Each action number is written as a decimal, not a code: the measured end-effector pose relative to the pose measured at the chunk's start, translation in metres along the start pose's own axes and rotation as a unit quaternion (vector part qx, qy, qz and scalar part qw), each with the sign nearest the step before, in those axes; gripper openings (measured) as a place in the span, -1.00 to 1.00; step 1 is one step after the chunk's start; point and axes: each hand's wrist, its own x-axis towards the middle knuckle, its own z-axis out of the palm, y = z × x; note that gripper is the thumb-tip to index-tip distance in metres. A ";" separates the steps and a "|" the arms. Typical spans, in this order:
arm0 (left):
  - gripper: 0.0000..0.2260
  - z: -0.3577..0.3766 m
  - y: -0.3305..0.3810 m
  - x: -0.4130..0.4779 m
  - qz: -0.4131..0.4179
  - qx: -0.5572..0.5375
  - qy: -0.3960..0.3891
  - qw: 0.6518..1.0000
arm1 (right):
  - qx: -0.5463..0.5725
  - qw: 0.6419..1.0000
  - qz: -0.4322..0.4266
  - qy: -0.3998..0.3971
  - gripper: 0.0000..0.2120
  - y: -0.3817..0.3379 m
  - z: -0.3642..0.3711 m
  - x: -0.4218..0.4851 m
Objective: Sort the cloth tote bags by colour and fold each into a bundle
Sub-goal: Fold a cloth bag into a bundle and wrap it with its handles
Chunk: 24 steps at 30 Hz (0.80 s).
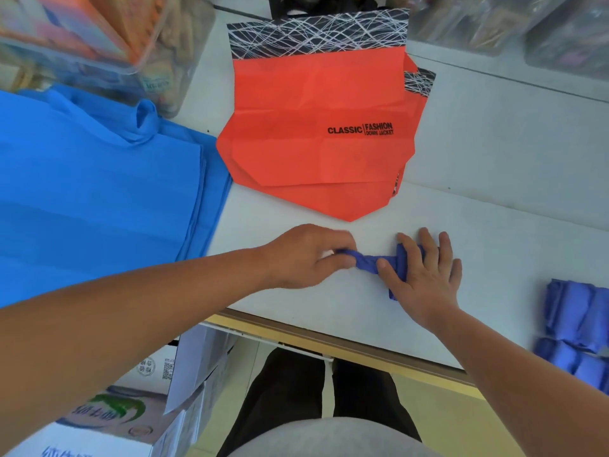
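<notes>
A dark blue tote bag (372,263) lies folded small on the white table (494,225), near its front edge. My left hand (306,255) pinches the bag's twisted handle end and holds it out to the left. My right hand (425,272) lies flat with spread fingers on the folded body, covering most of it. A stack of light blue tote bags (99,192) lies flat at the left. Orange bags (316,133) with a black-and-white patterned top and "CLASSIC FASHION" print lie stacked at the centre back. Several dark blue folded bundles (580,328) sit at the right edge.
Clear plastic bins (99,44) of goods stand at the back left, and wrapped packages (527,24) at the back right. Cardboard boxes (148,400) sit on the floor below the table's front edge at the left.
</notes>
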 end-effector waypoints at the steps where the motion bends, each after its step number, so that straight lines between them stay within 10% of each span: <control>1: -0.91 0.002 0.007 0.005 -0.037 -0.083 0.026 0.996 | 0.011 1.000 0.000 -0.001 -0.30 0.000 -0.001 -0.001; 4: -0.89 0.020 0.015 0.023 -0.128 -0.204 0.100 0.965 | 0.047 0.999 0.008 -0.007 -0.23 -0.001 -0.005 -0.001; 13: -0.77 0.076 0.012 0.019 -0.301 -0.124 0.212 0.922 | -0.012 0.999 0.024 0.033 0.03 -0.015 -0.003 -0.008; 24: -0.80 0.074 0.001 0.015 -0.308 -0.198 0.177 0.914 | -0.041 0.994 0.014 0.099 -0.30 -0.011 0.015 -0.005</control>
